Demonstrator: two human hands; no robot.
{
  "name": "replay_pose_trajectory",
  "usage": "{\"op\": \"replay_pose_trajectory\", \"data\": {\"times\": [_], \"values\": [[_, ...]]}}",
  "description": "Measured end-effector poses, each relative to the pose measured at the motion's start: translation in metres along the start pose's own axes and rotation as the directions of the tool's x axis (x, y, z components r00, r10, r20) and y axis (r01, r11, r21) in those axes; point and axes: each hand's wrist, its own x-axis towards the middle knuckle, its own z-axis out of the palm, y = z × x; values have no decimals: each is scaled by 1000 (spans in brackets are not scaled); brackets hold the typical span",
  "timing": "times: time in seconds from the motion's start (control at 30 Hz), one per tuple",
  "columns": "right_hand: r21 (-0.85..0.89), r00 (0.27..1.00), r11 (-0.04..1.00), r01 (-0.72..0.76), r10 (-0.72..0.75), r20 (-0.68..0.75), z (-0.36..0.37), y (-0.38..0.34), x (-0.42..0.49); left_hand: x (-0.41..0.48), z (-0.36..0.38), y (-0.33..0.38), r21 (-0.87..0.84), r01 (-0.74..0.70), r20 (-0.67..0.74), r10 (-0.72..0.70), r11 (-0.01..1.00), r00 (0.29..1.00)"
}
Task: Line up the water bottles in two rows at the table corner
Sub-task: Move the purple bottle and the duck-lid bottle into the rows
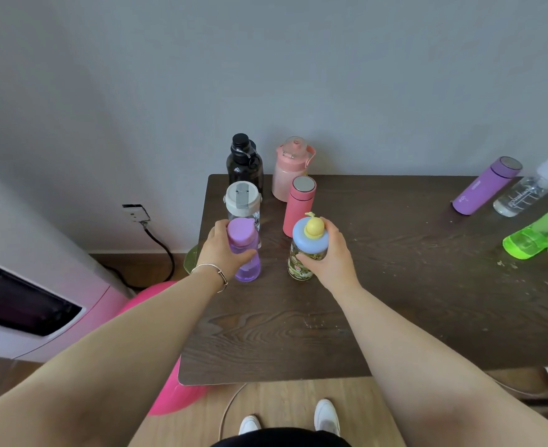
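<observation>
At the far left corner of the dark wooden table (379,301) stand a black bottle (245,166) and a pale pink jug (290,171). In front of them are a clear bottle with a white lid (243,201) and a coral flask (299,208). My left hand (222,250) grips an upright purple bottle (245,253) in front of the white-lidded one. My right hand (332,256) grips a patterned bottle with a blue lid and yellow knob (305,250) in front of the coral flask. Both bottles rest on the table.
At the table's far right stand a purple flask (485,185), a clear bottle with writing (527,193) and a bright green bottle (540,233). Left of the table are a pink and white appliance (40,285), a black cable (163,250) and a pink ball (169,398).
</observation>
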Motion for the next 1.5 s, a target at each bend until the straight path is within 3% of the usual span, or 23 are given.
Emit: {"op": "replay_pose_trajectory", "data": {"times": [0.3,0.73,0.93,1.1,1.2,1.5], "values": [[-68,1000,997,-19,21,21,-2,-4,-2,-1,0,-4,42,-38,23,37,998,999],[-336,996,941,-22,48,69,-23,-9,-18,-4,-13,8,253,-156,15,157,955,987],[-606,998,793,64,-36,59,-40,-11,-29,-13,-15,22,596,-378,98,404,708,910],[-756,999,653,39,-50,8,-59,-10,-38,-29,-5,49,697,-508,229,514,506,827],[-772,997,636,7,-59,-40,-77,-6,-42,-36,10,67,674,-568,268,560,472,784],[-752,993,657,-49,-48,-106,-151,46,-64,-66,76,137,702,-594,342,545,392,765]]}}
